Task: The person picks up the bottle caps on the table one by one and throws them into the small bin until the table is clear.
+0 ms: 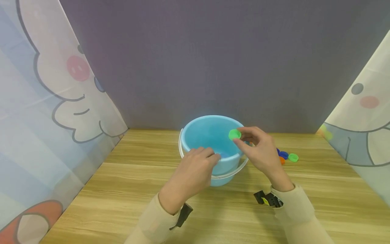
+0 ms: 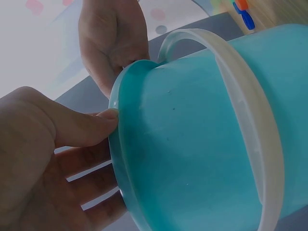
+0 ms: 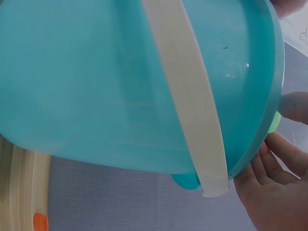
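A light blue bucket (image 1: 223, 167) stands upright on the wooden table, its white handle (image 2: 260, 125) hanging down on the near side. My left hand (image 1: 196, 169) grips the near rim, with the thumb (image 2: 96, 127) outside and the fingers over the inner side. Over the right part of the bucket's mouth, my right hand (image 1: 262, 149) pinches a green bottle cap (image 1: 234, 134) between thumb and forefinger. In the right wrist view the rim hides most of that green cap (image 3: 275, 122). The bucket's visible inside is plain blue; its near bottom is hidden.
Right of the bucket lie several bottle caps: a green cap (image 1: 293, 157), a blue cap (image 1: 283, 155) and an orange cap (image 1: 282, 160), partly behind my right hand. A grey panel (image 1: 213, 61) rises behind the table, with printed curtains (image 1: 61, 112) at both sides.
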The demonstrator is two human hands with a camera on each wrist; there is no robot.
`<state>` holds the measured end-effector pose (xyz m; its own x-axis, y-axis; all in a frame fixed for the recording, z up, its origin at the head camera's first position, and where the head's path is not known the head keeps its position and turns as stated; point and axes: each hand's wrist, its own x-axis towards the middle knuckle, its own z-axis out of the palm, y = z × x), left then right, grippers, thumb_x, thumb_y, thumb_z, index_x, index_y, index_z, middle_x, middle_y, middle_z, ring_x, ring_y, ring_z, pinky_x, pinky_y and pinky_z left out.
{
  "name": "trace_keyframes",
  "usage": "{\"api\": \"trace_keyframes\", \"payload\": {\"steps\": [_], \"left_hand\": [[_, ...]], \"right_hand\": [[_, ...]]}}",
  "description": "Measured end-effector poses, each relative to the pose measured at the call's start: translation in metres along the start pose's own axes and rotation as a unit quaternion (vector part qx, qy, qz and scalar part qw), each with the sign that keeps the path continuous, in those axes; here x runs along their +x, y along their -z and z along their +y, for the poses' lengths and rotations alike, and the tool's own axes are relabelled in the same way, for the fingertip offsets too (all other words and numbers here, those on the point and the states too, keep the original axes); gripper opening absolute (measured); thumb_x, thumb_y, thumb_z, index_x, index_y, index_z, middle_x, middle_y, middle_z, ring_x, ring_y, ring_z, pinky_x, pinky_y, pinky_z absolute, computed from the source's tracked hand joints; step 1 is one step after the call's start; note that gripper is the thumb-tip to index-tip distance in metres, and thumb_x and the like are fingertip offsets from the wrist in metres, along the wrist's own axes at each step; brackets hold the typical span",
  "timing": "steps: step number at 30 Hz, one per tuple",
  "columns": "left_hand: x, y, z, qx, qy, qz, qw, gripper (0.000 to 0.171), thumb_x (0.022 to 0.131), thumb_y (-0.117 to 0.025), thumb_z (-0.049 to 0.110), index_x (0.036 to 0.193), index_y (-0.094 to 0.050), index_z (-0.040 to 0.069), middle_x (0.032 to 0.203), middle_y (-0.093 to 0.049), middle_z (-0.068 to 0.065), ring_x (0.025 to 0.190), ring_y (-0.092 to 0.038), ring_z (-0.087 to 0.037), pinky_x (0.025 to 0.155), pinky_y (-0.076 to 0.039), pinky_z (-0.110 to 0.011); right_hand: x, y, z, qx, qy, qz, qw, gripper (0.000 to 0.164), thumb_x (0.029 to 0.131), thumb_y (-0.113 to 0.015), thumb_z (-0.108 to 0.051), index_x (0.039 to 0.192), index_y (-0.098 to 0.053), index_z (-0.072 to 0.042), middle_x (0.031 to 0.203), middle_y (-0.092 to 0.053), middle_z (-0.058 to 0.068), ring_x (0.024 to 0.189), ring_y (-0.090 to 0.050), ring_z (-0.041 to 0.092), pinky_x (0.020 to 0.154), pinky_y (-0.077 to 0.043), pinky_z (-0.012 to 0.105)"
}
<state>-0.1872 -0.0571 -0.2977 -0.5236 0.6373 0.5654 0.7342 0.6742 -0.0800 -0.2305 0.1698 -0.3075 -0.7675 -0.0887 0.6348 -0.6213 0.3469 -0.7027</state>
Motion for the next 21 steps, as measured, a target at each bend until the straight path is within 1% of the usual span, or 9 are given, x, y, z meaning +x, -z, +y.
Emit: {"api": "trace_keyframes", "payload": {"steps": [2,5,9,12,17,21], "left_hand": [[0.0001,-0.0001,0.0,0.001,-0.001,0.001,1.0,0.03,0.078,-0.068,-0.01,0.101,-0.073,0.009,0.088,-0.066,0.0,0.072,-0.058,-0.018,0.064,-0.046,-0.029],[0.0001,0.0001,0.0,0.002,-0.001,0.003,1.0,0.03,0.077,-0.069,-0.009,0.1,-0.072,0.009,0.088,-0.066,0.001,0.072,-0.058,-0.018,0.063,-0.046,-0.029],[0.0,0.0004,0.0,0.003,-0.001,0.004,1.0,0.029,0.077,-0.069,-0.009,0.099,-0.072,0.01,0.087,-0.065,0.001,0.072,-0.057,-0.018,0.063,-0.046,-0.029],[0.0,0.0004,-0.0001,0.003,-0.001,0.004,1.0,0.029,0.077,-0.069,-0.009,0.098,-0.072,0.01,0.087,-0.065,0.001,0.071,-0.057,-0.018,0.063,-0.045,-0.029],[-0.0003,0.0008,0.0001,0.004,-0.001,0.004,1.0,0.03,0.077,-0.068,-0.009,0.1,-0.072,0.01,0.088,-0.065,0.001,0.072,-0.058,-0.018,0.064,-0.046,-0.029],[-0.0001,0.0009,0.0003,0.005,-0.002,0.004,1.0,0.03,0.077,-0.068,-0.009,0.1,-0.072,0.009,0.088,-0.065,0.001,0.073,-0.058,-0.018,0.064,-0.046,-0.029]], "right_hand": [[0.0001,-0.0003,-0.0005,0.005,0.001,0.003,1.0,0.03,0.088,-0.074,0.001,0.118,-0.069,0.004,0.105,-0.066,0.016,0.089,-0.065,0.009,0.086,-0.052,0.019],[0.0006,-0.0007,0.0002,0.014,0.001,0.008,1.0,0.031,0.087,-0.075,0.003,0.117,-0.069,0.005,0.106,-0.066,0.015,0.09,-0.066,0.009,0.088,-0.052,0.02],[0.0011,-0.0009,0.0009,0.017,0.004,0.011,1.0,0.03,0.087,-0.075,0.004,0.116,-0.069,0.005,0.106,-0.066,0.008,0.091,-0.067,0.009,0.089,-0.052,0.02],[0.0012,-0.0004,0.0005,0.014,0.003,0.01,1.0,0.03,0.087,-0.075,0.003,0.117,-0.069,0.004,0.106,-0.066,0.006,0.091,-0.066,0.009,0.089,-0.052,0.02],[0.0007,0.0015,-0.0011,0.014,-0.001,0.008,1.0,0.03,0.088,-0.074,0.001,0.117,-0.069,0.005,0.107,-0.066,0.017,0.092,-0.066,0.009,0.088,-0.051,0.019],[0.0008,0.0028,-0.001,0.015,0.001,0.01,1.0,0.029,0.088,-0.074,0.002,0.117,-0.069,0.005,0.107,-0.065,0.019,0.092,-0.066,0.009,0.085,-0.051,0.017]]}}
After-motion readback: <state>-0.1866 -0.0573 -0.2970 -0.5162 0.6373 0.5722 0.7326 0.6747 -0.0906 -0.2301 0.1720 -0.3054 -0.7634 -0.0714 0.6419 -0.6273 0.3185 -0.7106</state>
